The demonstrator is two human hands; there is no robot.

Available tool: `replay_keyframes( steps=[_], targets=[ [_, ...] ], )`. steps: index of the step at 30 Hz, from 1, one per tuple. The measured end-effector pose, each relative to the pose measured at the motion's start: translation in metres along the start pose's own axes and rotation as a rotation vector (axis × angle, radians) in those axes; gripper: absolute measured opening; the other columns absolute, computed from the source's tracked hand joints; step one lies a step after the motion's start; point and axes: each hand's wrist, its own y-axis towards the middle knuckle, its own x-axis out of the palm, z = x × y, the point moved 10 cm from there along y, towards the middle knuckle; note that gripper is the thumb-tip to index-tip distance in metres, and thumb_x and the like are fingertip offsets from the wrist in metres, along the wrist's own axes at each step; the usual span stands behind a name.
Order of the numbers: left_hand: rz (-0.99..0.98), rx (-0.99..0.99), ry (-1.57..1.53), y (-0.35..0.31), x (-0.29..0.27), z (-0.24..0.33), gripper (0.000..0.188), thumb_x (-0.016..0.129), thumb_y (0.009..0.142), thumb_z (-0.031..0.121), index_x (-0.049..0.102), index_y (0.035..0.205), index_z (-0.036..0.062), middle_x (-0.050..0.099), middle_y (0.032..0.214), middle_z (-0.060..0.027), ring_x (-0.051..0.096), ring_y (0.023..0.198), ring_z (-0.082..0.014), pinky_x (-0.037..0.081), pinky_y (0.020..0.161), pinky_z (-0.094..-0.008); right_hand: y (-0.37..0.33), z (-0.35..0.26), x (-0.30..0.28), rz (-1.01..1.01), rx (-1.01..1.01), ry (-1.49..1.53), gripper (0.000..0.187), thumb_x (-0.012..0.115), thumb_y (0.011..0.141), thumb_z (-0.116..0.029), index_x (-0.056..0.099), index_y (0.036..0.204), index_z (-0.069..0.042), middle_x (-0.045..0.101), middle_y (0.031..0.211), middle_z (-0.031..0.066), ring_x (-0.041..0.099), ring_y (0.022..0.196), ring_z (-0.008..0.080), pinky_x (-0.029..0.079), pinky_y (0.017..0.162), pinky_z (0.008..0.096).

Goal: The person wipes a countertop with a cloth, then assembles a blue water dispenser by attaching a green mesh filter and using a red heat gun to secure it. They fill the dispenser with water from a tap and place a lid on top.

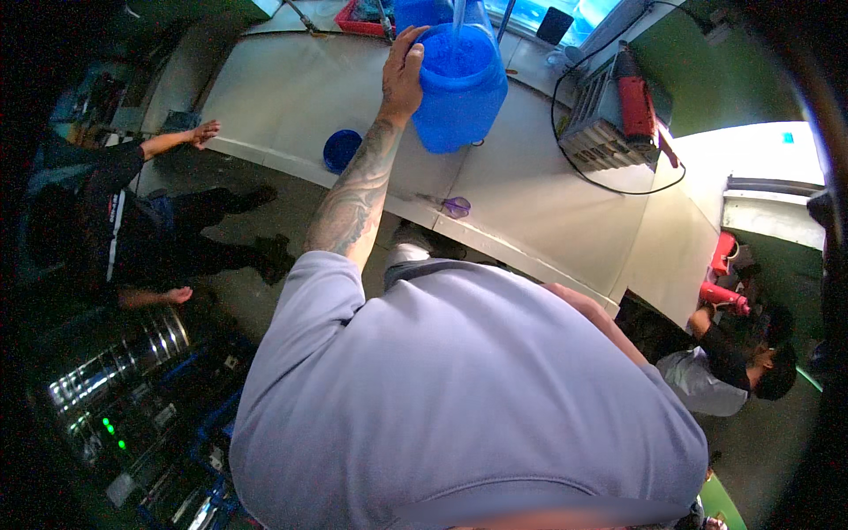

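My left hand [404, 75] reaches forward over the counter, with its fingers closed on the left rim of a large blue plastic container [459, 115]. The container has a wide round open mouth. A pale, clear stream or tube [458, 22] comes down into it from above; which of the two I cannot tell. A round blue lid [342, 150] lies on the counter's near edge, left of my forearm. My right arm [602, 320] is low beside my body at the counter's edge, and its fingers are hidden.
The pale counter [539, 199] carries a small purple item [456, 207], a red heat gun [638, 106] on a grey slatted block, and its black cord. A red tray [358, 22] sits at the back. One person [115, 212] stands left; another [715, 371] is at the right.
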Motion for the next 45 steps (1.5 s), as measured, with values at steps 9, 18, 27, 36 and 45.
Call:
replay_keyframes(
  steps=[9,18,27,36,45],
  targets=[
    [-0.011,0.008,0.009,0.009,0.006,-0.014,0.037,0.043,0.098,0.026,0.059,0.125,0.007,0.053,0.133,-0.0183,0.044,0.131,-0.0318,0.031,0.11,-0.0401,0.007,-0.048,-0.027,0.136,-0.182,-0.334,0.031,0.062,0.089,-0.023,0.059,0.111,-0.002,0.068,0.094,0.0099,0.066,0.088,0.0235,0.052,0.076,0.04],
    [0.015,-0.036,-0.038,0.007,0.003,-0.01,0.038,0.042,0.098,0.029,0.059,0.125,0.007,0.054,0.132,-0.0174,0.044,0.13,-0.0319,0.031,0.11,-0.0399,0.026,-0.068,-0.028,0.263,-0.268,-0.464,0.03,0.061,0.089,-0.024,0.059,0.11,-0.003,0.068,0.095,0.0117,0.066,0.09,0.0264,0.052,0.077,0.0416],
    [0.01,0.019,-0.034,0.006,0.002,-0.009,0.037,0.045,0.099,0.029,0.06,0.124,0.0067,0.054,0.132,-0.0167,0.044,0.13,-0.0305,0.03,0.11,-0.0396,-0.007,-0.061,-0.03,0.256,-0.271,-0.499,0.03,0.06,0.088,-0.025,0.06,0.11,-0.004,0.069,0.096,0.0136,0.066,0.092,0.0294,0.051,0.078,0.0432],
    [0.001,-0.011,-0.03,0.006,0.006,-0.012,0.037,0.045,0.099,0.028,0.059,0.125,0.0066,0.054,0.133,-0.0166,0.044,0.13,-0.0298,0.03,0.11,-0.0385,0.011,-0.065,-0.032,0.354,-0.287,-0.523,0.029,0.058,0.088,-0.025,0.06,0.109,-0.006,0.068,0.098,0.0169,0.065,0.094,0.0346,0.051,0.079,0.0459],
    [-0.003,-0.002,-0.023,0.007,0.005,-0.02,0.037,0.045,0.098,0.028,0.06,0.124,0.0062,0.056,0.13,-0.0164,0.044,0.13,-0.031,0.03,0.11,-0.039,0.003,-0.043,-0.037,0.297,-0.253,-0.506,0.033,0.06,0.086,-0.026,0.06,0.114,-0.008,0.068,0.099,0.0162,0.066,0.093,0.0332,0.051,0.078,0.0462]
  ],
)
